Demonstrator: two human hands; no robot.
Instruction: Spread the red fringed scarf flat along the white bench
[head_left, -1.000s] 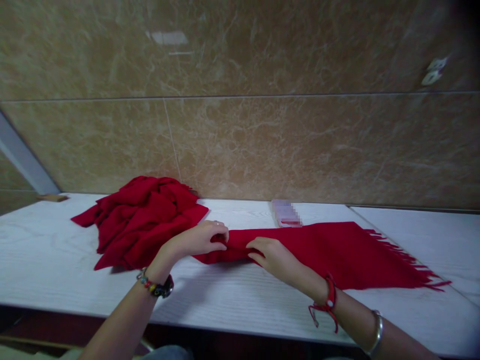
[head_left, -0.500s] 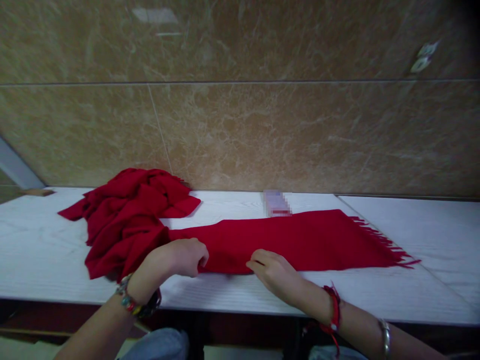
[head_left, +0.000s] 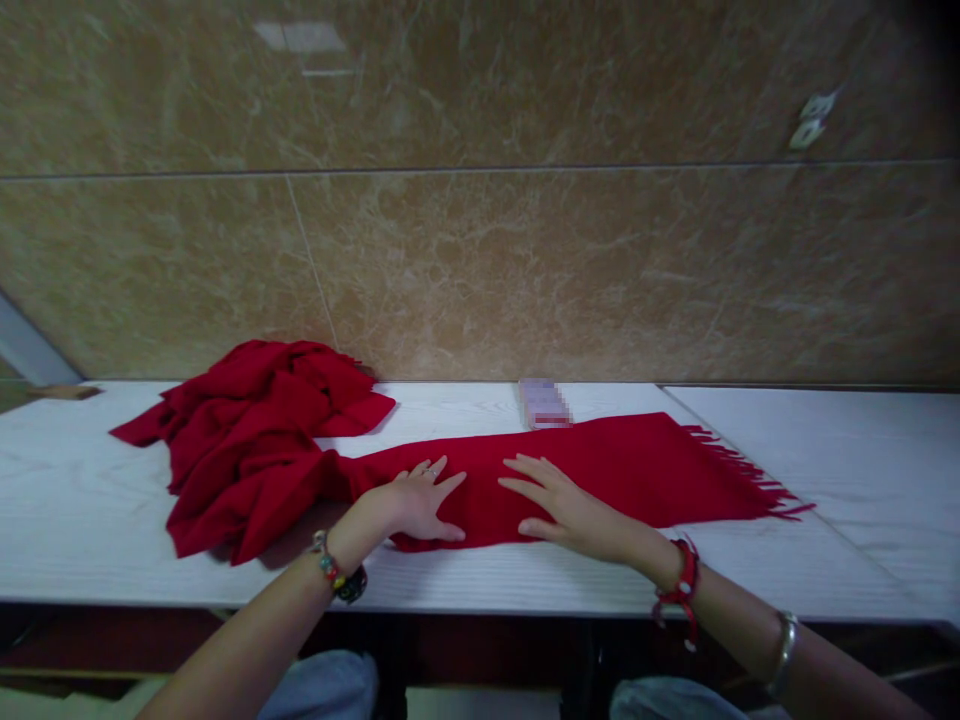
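Observation:
A red scarf (head_left: 615, 465) lies across the white table, its right part flat with a fringe at the right end. Its left part is bunched in a crumpled heap. My left hand (head_left: 427, 503) rests spread on the flat part near the heap, a ring on one finger. Just to the right, my right hand (head_left: 562, 505) also lies on the cloth with fingers apart. Neither hand grips anything.
The white table (head_left: 840, 450) runs along a brown marbled wall (head_left: 487, 270). Behind the scarf stands a small pale object (head_left: 541, 402), partly blurred out. A brown piece (head_left: 66, 392) lies at the far left. My knees are below the front edge.
Both hands have let go of the scarf's front edge, opened, and moved onto the cloth. The view has shifted slightly.

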